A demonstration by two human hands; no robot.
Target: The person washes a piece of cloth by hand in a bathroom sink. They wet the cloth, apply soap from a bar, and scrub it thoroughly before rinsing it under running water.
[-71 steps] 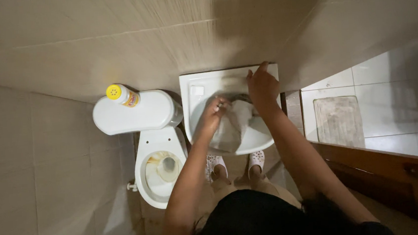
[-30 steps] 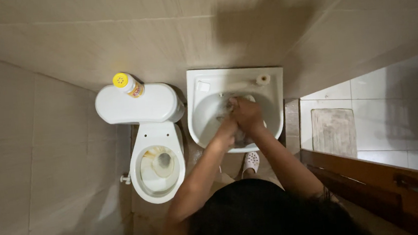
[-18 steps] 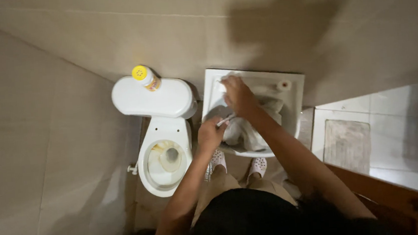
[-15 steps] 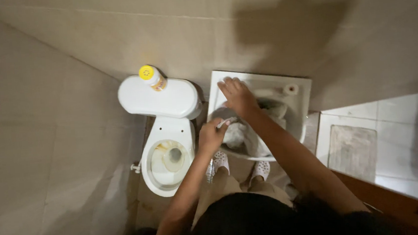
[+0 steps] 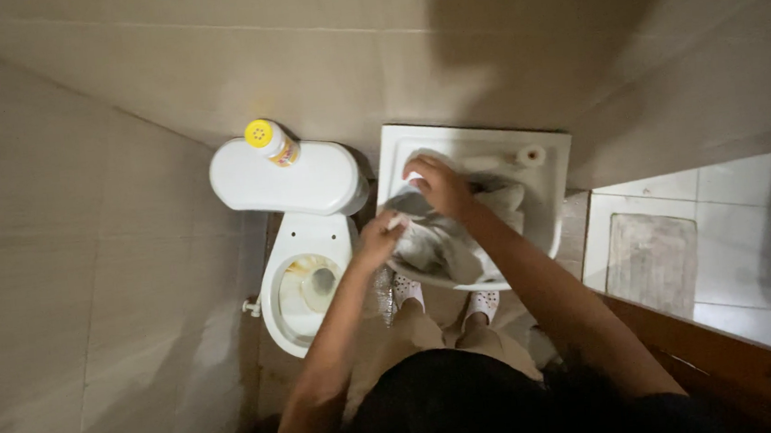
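Head view
Risk: the wet cloth (image 5: 433,240) may drip over the sink (image 5: 546,218) rim onto the floor by the slippers (image 5: 407,288).
Left hand (image 5: 378,240): curled on the cloth's left edge at the near-left rim.
Right hand (image 5: 438,185): fingers bent, pressing the cloth in the basin.
Left: toilet (image 5: 303,278), bottle (image 5: 270,143) on its tank.

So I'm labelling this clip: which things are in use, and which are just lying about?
In use:
left hand
right hand
grey cloth
white sink

Lying about:
toilet
yellow-capped bottle on the cistern
floor mat
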